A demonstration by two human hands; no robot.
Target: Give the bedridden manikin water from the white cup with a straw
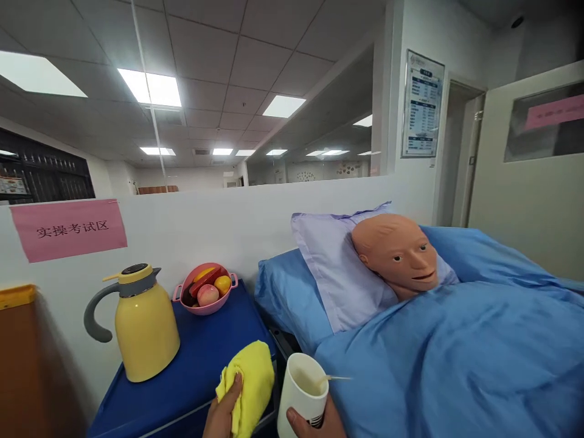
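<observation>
My left hand (223,410) grips a crumpled yellow cloth (249,380) at the front edge of the blue bedside table (201,359). My right hand (314,423) is wrapped round a white cup (301,392), with a thin stick (335,378) pinched at the cup's rim and pointing right. The cup is held just in front of the blue blanket (456,359). A training manikin head (396,252) lies on a lilac pillow (333,267) in the bed, its face turned toward me.
A yellow kettle (143,322) with a grey handle stands on the table's left. Behind it sits a pink bowl of fruit (205,289). A white partition wall (219,219) with a pink sign (68,229) runs behind the table and the bed.
</observation>
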